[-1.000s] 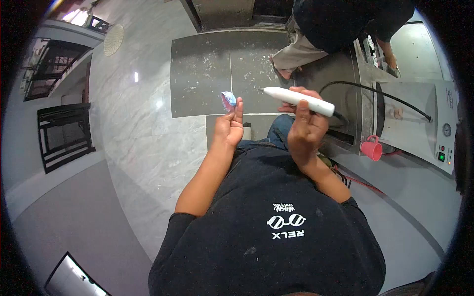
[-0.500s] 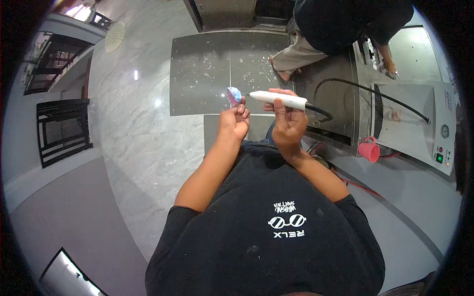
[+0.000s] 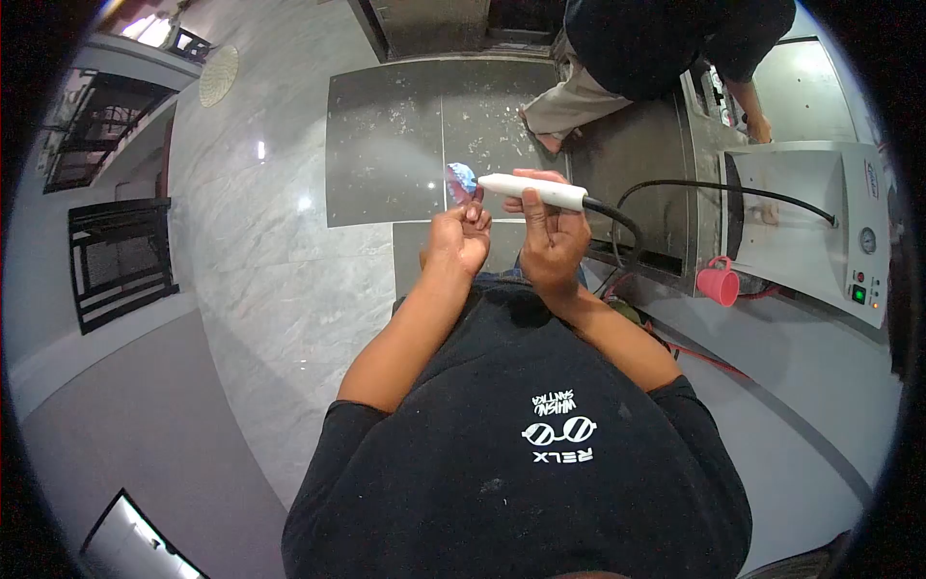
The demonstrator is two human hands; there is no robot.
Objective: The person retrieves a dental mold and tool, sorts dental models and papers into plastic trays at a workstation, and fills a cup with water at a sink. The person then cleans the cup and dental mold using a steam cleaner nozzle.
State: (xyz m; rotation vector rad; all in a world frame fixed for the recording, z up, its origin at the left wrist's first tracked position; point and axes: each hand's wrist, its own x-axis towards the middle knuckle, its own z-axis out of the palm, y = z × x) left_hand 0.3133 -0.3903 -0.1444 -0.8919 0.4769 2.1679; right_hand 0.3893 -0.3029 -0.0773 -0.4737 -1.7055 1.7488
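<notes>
My left hand [image 3: 465,236] pinches a small curved piece [image 3: 462,182], pink on one side and pale blue on the other, a little like a denture. In my right hand [image 3: 554,232] is a white spray handpiece [image 3: 511,186], gripped like a thick pen. Its dark nozzle points left at the curved piece, very close to it. A pale mist [image 3: 400,162] fans out beyond the piece to the left. From the handpiece's rear, a black hose [image 3: 617,214] loops right. Whether the nozzle touches the piece, I cannot tell.
The hose leads to a white machine [image 3: 805,232] with a gauge and a lit green switch. A pink mug [image 3: 718,282] is beside it. Another person [image 3: 666,48] in a dark top works at upper right. Grey mats [image 3: 386,116] cover part of the tiled floor.
A mist now spreads left from the curved piece. The handpiece has moved slightly left, its nozzle closer to the piece. The piece has turned a little in my left hand.
</notes>
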